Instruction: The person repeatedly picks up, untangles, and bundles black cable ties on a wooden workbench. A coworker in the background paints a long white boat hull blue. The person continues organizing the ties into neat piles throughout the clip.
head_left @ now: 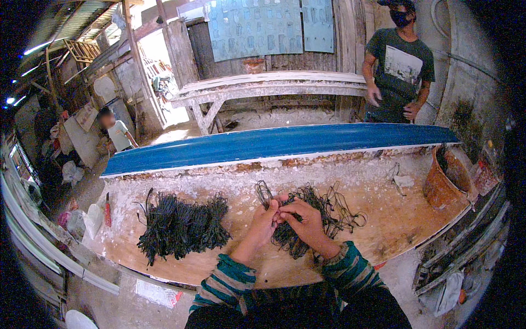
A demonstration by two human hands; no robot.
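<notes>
My left hand (265, 223) and my right hand (304, 219) meet over the middle of the wooden work table (383, 236). Their fingers are pinched together on a thin black cord (263, 189), whose loop sticks up beyond my left fingertips. Exactly how the cord runs between the fingers is hidden. Under and beside my right hand spreads a loose, tangled heap of black cords (334, 211). To the left of my hands, several bundles of black cord (183, 226) lie side by side in a dense row.
A long blue board (285, 143) spans the table's far side. A rusty orange bucket (435, 183) stands at the right end, and a red-handled tool (108, 213) lies at the left. A person in a dark shirt (402, 66) stands behind; a smaller person (116, 133) is farther left.
</notes>
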